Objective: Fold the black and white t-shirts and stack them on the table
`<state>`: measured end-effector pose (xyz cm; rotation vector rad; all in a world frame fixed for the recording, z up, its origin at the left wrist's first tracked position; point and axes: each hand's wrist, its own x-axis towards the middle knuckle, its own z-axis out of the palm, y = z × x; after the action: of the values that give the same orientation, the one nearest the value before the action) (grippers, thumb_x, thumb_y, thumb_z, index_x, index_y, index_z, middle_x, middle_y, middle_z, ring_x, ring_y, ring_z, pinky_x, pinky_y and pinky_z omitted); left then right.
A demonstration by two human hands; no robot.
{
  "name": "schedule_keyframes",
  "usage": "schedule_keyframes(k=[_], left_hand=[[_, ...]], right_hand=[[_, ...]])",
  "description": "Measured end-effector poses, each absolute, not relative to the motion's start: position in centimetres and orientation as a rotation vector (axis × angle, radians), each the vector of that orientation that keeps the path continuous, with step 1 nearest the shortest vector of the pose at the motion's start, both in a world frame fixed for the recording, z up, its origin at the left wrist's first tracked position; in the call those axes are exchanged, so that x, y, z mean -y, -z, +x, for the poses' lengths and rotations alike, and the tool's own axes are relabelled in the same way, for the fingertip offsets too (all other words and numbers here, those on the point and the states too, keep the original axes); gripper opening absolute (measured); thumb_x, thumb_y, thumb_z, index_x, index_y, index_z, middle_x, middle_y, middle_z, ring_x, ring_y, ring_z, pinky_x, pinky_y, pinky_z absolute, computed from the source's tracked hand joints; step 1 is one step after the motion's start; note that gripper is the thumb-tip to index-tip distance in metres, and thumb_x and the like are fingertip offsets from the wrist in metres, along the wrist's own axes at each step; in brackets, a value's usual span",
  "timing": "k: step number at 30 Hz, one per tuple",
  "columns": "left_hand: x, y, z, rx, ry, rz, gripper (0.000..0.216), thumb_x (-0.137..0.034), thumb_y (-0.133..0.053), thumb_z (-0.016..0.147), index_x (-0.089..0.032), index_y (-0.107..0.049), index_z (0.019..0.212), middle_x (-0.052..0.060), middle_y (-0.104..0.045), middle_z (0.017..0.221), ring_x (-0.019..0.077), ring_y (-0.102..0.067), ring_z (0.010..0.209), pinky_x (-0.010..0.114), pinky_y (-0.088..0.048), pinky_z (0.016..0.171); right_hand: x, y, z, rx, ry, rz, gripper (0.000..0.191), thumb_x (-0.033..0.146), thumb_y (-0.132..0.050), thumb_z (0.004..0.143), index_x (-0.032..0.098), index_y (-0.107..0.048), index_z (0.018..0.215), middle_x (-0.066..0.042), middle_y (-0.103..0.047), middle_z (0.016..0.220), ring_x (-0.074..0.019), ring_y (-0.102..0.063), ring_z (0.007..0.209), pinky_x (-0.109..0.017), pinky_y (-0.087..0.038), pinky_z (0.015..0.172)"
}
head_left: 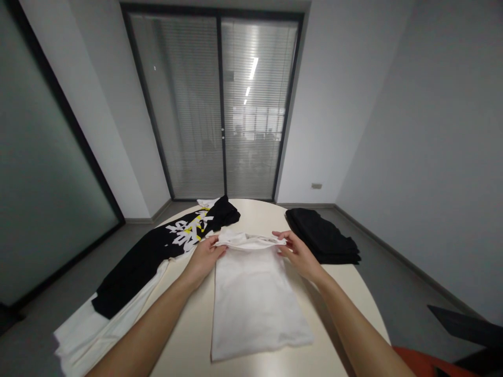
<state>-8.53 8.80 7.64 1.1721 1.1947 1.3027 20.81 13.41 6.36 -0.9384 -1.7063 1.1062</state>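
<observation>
A white T-shirt (255, 298), folded into a long narrow panel, lies on the round cream table (184, 324) in front of me. Its far end, with what looks like the collar, is bunched up and slightly raised. My left hand (204, 259) pinches the left corner of that end between thumb and fingers. At the right corner, my right hand (296, 254) grips the cloth the same way, thumb below and fingers above. The near end of the shirt rests flat, its hem a little uneven.
Left of me, a black garment with white and yellow print (137, 267) lies over white clothing (82, 330) that hangs past the table edge. A stack of folded black clothes (322, 235) sits at the right. A red chair seat (420, 361) is at the lower right.
</observation>
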Motion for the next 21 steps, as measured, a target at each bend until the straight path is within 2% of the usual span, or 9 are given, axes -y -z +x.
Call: schedule_keyframes(k=[2,4,7,12,16,21], left_hand=[[-8.3,-7.9,-8.7,-1.225,-1.243,1.113,0.053,-0.046,-0.082,0.065,-0.018,-0.066,0.107,0.011,-0.068,0.121,0.0274,-0.065,0.111,0.037,-0.053,0.091],[-7.7,-8.1,-8.8,-1.223,-1.172,1.066,0.055,-0.047,-0.083,0.066,-0.02,-0.064,0.11,0.012,-0.066,0.125,0.0283,-0.063,0.115,0.038,-0.054,0.088],[-7.4,-8.0,-8.9,-1.17,-1.133,1.042,0.054,-0.046,-0.082,0.069,-0.021,-0.062,0.112,0.011,-0.062,0.132,0.0284,-0.059,0.121,0.039,-0.053,0.091],[-8.3,-6.9,-8.8,-1.097,-1.267,1.083,0.051,-0.045,-0.08,0.07,-0.022,-0.063,0.112,0.01,-0.058,0.138,0.0276,-0.055,0.125,0.039,-0.05,0.097],[-8.5,-6.6,-9.3,-1.055,-1.224,1.188,0.051,-0.046,-0.081,0.07,-0.021,-0.064,0.112,0.009,-0.063,0.131,0.027,-0.059,0.119,0.04,-0.048,0.1],[-7.4,-8.3,-10.8,-0.93,-0.907,1.487,0.052,-0.043,-0.081,0.073,-0.02,-0.066,0.117,0.01,-0.067,0.125,0.0268,-0.059,0.12,0.04,-0.039,0.109]], right_hand=[[-12.9,-6.9,21.0,1.66,-1.252,-0.944,0.035,0.054,-0.063,0.087,0.028,-0.045,0.1,-0.011,-0.044,0.151,-0.0223,-0.07,0.099,-0.039,-0.059,0.075],[-12.5,-7.3,21.3,1.622,-1.38,-0.946,0.038,0.056,-0.065,0.086,0.028,-0.042,0.099,-0.01,-0.039,0.155,-0.0212,-0.071,0.093,-0.039,-0.059,0.072],[-12.3,-7.4,21.5,1.659,-1.412,-0.895,0.038,0.055,-0.066,0.086,0.027,-0.043,0.097,-0.01,-0.041,0.154,-0.0225,-0.067,0.106,-0.043,-0.055,0.087],[-12.8,-6.7,21.3,1.763,-1.238,-0.785,0.034,0.054,-0.064,0.089,0.026,-0.045,0.094,-0.012,-0.05,0.147,-0.0248,-0.053,0.127,-0.047,-0.04,0.107],[-12.7,-7.1,21.6,1.797,-1.253,-0.744,0.031,0.049,-0.065,0.09,0.025,-0.047,0.092,-0.013,-0.052,0.146,-0.0249,-0.049,0.132,-0.045,-0.036,0.109],[-12.1,-8.5,23.2,1.953,-1.4,-0.834,0.032,0.045,-0.073,0.079,0.022,-0.051,0.081,-0.014,-0.054,0.143,-0.0289,-0.052,0.13,-0.042,-0.042,0.103]])
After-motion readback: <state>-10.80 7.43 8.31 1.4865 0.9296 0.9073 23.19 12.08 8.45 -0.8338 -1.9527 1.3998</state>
